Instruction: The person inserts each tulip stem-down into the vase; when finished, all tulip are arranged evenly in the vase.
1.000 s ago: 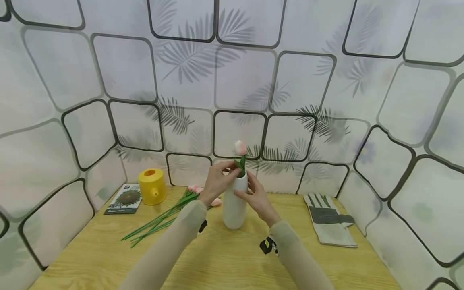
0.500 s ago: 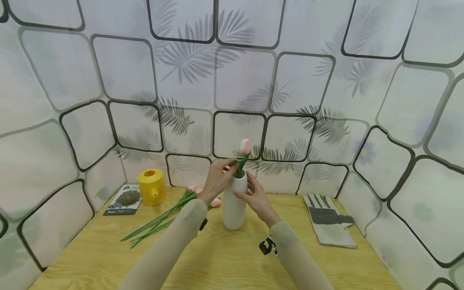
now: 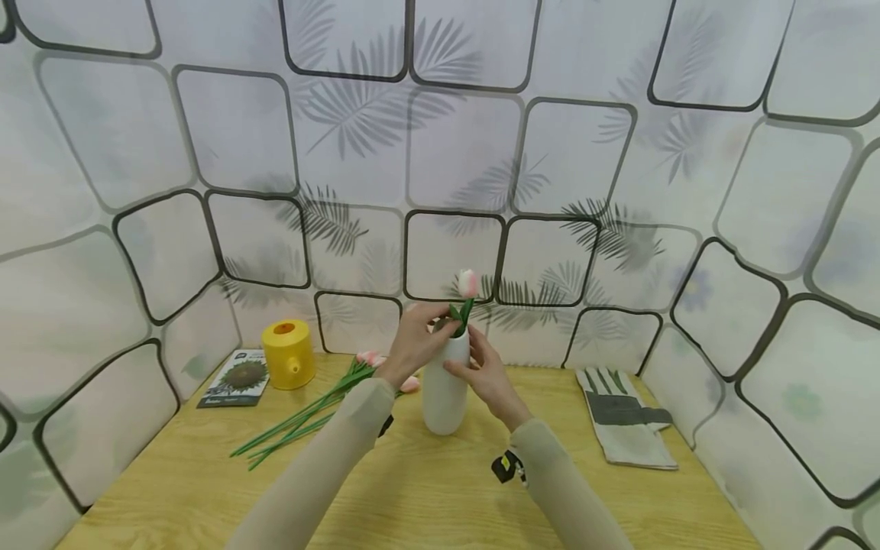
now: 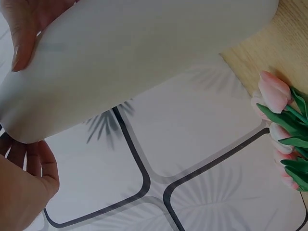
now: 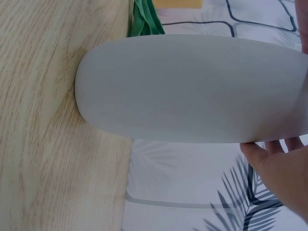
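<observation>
A white vase (image 3: 443,397) stands upright on the wooden table. Out of its mouth rises a pink-and-white tulip (image 3: 467,283) with green leaves, its stem going down inside. My left hand (image 3: 417,342) pinches the tulip by its leaves and stem at the vase's rim. Around the neck of the vase, my right hand (image 3: 485,374) grips with thumb in front and fingers at the far side. In the right wrist view the vase (image 5: 192,91) fills the middle, with the right hand's fingers (image 5: 257,154) against its wall near the top.
Several more pink tulips (image 4: 275,91) lie on the table left of the vase, partly behind the left forearm. Farther left are a yellow watering can (image 3: 288,355) and a seed packet (image 3: 236,378). Grey-and-white gloves (image 3: 622,418) lie at the right. A patterned curtain (image 3: 454,153) surrounds the table.
The tulip's head has shifted right, rising slightly and then sinking a little, as the left hand works its stem at the vase mouth. The right hand and vase stay nearly still.
</observation>
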Action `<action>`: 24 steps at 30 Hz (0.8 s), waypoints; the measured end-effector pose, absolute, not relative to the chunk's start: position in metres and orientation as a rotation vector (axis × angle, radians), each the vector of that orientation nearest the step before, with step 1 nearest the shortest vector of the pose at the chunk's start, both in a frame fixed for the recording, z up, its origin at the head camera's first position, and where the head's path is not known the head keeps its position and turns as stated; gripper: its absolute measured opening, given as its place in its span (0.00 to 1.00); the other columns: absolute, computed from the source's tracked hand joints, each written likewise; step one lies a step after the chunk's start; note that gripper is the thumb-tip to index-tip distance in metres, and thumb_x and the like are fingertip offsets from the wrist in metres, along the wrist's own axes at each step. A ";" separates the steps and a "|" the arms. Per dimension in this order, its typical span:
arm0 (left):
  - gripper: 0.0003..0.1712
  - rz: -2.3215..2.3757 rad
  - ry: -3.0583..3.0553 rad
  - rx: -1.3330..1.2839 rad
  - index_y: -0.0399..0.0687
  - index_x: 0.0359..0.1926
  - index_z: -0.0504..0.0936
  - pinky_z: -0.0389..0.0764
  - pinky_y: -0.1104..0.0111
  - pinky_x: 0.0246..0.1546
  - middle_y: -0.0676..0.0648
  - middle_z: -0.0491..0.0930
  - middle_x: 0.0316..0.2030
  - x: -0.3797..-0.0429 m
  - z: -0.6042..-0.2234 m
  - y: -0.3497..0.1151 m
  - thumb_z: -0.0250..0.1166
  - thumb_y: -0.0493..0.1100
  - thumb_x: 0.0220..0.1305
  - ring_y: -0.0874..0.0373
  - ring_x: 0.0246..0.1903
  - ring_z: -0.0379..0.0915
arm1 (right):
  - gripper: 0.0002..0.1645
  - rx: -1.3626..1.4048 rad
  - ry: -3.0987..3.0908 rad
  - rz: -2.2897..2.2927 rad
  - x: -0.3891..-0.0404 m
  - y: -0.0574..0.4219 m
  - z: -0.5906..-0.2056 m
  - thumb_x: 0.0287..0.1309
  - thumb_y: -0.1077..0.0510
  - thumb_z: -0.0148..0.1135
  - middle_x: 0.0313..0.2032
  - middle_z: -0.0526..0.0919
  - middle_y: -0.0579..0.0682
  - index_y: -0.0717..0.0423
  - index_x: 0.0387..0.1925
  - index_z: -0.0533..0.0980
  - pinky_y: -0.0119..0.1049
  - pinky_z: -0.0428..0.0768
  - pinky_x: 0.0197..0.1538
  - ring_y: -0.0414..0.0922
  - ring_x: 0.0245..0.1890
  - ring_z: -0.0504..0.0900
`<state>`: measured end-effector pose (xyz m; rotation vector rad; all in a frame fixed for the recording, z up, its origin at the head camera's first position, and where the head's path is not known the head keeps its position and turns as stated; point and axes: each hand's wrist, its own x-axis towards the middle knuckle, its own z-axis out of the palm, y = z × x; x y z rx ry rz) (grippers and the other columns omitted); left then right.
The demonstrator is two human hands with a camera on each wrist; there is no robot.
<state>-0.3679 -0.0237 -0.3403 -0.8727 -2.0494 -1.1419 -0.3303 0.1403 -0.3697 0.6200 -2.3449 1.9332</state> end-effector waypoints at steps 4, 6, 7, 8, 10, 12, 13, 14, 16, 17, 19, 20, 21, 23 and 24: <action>0.02 -1.182 -2.065 -0.879 0.48 0.36 0.85 0.82 0.57 0.43 0.50 0.85 0.36 -0.368 -0.341 -0.028 0.67 0.41 0.64 0.56 0.39 0.77 | 0.47 0.627 -2.340 1.942 -0.331 0.141 -0.368 0.62 0.60 0.65 0.73 0.61 0.57 0.48 0.76 0.52 0.59 0.61 0.71 0.58 0.72 0.61; 0.05 -1.220 -2.062 -0.877 0.48 0.40 0.86 0.83 0.57 0.43 0.50 0.86 0.38 -0.367 -0.342 -0.031 0.68 0.41 0.64 0.56 0.41 0.77 | 0.47 0.631 -2.338 1.941 -0.332 0.141 -0.368 0.62 0.60 0.65 0.72 0.61 0.57 0.48 0.76 0.52 0.59 0.62 0.71 0.58 0.72 0.61; 0.07 -1.241 -2.059 -0.875 0.48 0.42 0.86 0.83 0.57 0.43 0.49 0.86 0.39 -0.367 -0.342 -0.032 0.68 0.41 0.64 0.55 0.42 0.78 | 0.47 0.632 -2.340 1.940 -0.332 0.141 -0.367 0.62 0.60 0.65 0.72 0.61 0.57 0.48 0.76 0.52 0.59 0.62 0.71 0.58 0.72 0.62; 0.09 -1.265 -2.057 -0.868 0.47 0.44 0.86 0.83 0.57 0.44 0.47 0.86 0.41 -0.366 -0.343 -0.034 0.68 0.41 0.63 0.54 0.43 0.78 | 0.47 0.630 -2.340 1.942 -0.333 0.141 -0.367 0.62 0.60 0.65 0.72 0.62 0.57 0.48 0.76 0.52 0.59 0.62 0.71 0.58 0.72 0.62; 0.13 -1.310 -2.057 -0.850 0.46 0.49 0.86 0.83 0.57 0.46 0.45 0.86 0.44 -0.365 -0.345 -0.037 0.68 0.41 0.63 0.53 0.46 0.78 | 0.47 0.630 -2.338 1.946 -0.333 0.141 -0.367 0.62 0.60 0.65 0.72 0.62 0.57 0.49 0.76 0.53 0.59 0.62 0.71 0.58 0.71 0.62; 0.16 -1.365 -2.067 -0.822 0.45 0.51 0.85 0.82 0.56 0.47 0.43 0.85 0.46 -0.364 -0.347 -0.040 0.69 0.42 0.63 0.52 0.48 0.78 | 0.46 0.627 -2.340 1.946 -0.334 0.141 -0.367 0.62 0.61 0.65 0.71 0.62 0.58 0.50 0.76 0.53 0.59 0.62 0.70 0.58 0.71 0.62; 0.16 -1.383 -2.073 -0.811 0.44 0.52 0.84 0.82 0.55 0.48 0.42 0.84 0.47 -0.364 -0.348 -0.042 0.69 0.42 0.63 0.51 0.48 0.78 | 0.47 0.621 -2.343 1.949 -0.337 0.142 -0.370 0.62 0.61 0.65 0.72 0.62 0.58 0.50 0.76 0.52 0.59 0.62 0.70 0.58 0.71 0.62; 0.17 -1.399 -2.081 -0.796 0.44 0.52 0.84 0.82 0.56 0.48 0.42 0.84 0.48 -0.364 -0.349 -0.043 0.69 0.42 0.63 0.51 0.48 0.78 | 0.47 0.618 -2.339 1.952 -0.340 0.142 -0.372 0.62 0.61 0.65 0.72 0.62 0.58 0.50 0.76 0.52 0.59 0.62 0.70 0.58 0.72 0.62; 0.17 -1.418 -2.090 -0.772 0.43 0.52 0.84 0.83 0.57 0.48 0.41 0.84 0.47 -0.364 -0.350 -0.047 0.68 0.43 0.64 0.51 0.47 0.79 | 0.47 0.608 -2.330 1.951 -0.347 0.142 -0.379 0.62 0.61 0.66 0.72 0.62 0.58 0.49 0.76 0.52 0.59 0.62 0.70 0.58 0.72 0.61; 0.17 -1.428 -2.097 -0.757 0.43 0.52 0.84 0.83 0.58 0.47 0.41 0.84 0.47 -0.363 -0.351 -0.049 0.68 0.43 0.64 0.51 0.47 0.80 | 0.47 0.601 -2.326 1.948 -0.350 0.142 -0.383 0.61 0.61 0.66 0.72 0.62 0.58 0.48 0.76 0.52 0.60 0.62 0.71 0.58 0.72 0.61; 0.16 -1.430 -2.105 -0.733 0.44 0.51 0.84 0.83 0.61 0.45 0.42 0.85 0.45 -0.363 -0.353 -0.054 0.68 0.43 0.64 0.53 0.45 0.81 | 0.48 0.589 -2.311 1.947 -0.357 0.143 -0.390 0.61 0.60 0.67 0.72 0.62 0.56 0.47 0.76 0.53 0.60 0.61 0.71 0.57 0.72 0.62; 0.15 -1.438 -2.111 -0.717 0.44 0.51 0.84 0.83 0.63 0.44 0.44 0.86 0.43 -0.363 -0.354 -0.057 0.68 0.43 0.64 0.53 0.44 0.81 | 0.48 0.585 -2.300 1.946 -0.357 0.143 -0.391 0.60 0.59 0.68 0.72 0.63 0.56 0.46 0.75 0.54 0.60 0.61 0.71 0.57 0.72 0.62; 0.15 -1.442 -2.115 -0.705 0.44 0.51 0.84 0.83 0.64 0.44 0.44 0.86 0.43 -0.363 -0.356 -0.060 0.67 0.43 0.64 0.53 0.43 0.81 | 0.47 0.581 -2.295 1.942 -0.358 0.143 -0.392 0.60 0.59 0.68 0.71 0.63 0.55 0.46 0.75 0.54 0.60 0.61 0.71 0.57 0.71 0.62; 0.14 -1.447 -2.130 -0.672 0.45 0.50 0.85 0.82 0.67 0.42 0.46 0.86 0.41 -0.363 -0.360 -0.067 0.67 0.44 0.65 0.55 0.41 0.82 | 0.47 0.573 -2.290 1.937 -0.359 0.142 -0.393 0.59 0.59 0.69 0.71 0.64 0.54 0.45 0.75 0.55 0.59 0.61 0.71 0.56 0.71 0.64; 0.14 -1.453 -2.137 -0.654 0.45 0.49 0.85 0.82 0.68 0.42 0.46 0.87 0.40 -0.364 -0.363 -0.070 0.67 0.44 0.65 0.56 0.40 0.82 | 0.47 0.572 -2.289 1.935 -0.359 0.142 -0.393 0.59 0.59 0.69 0.71 0.65 0.54 0.45 0.75 0.56 0.59 0.62 0.71 0.56 0.71 0.64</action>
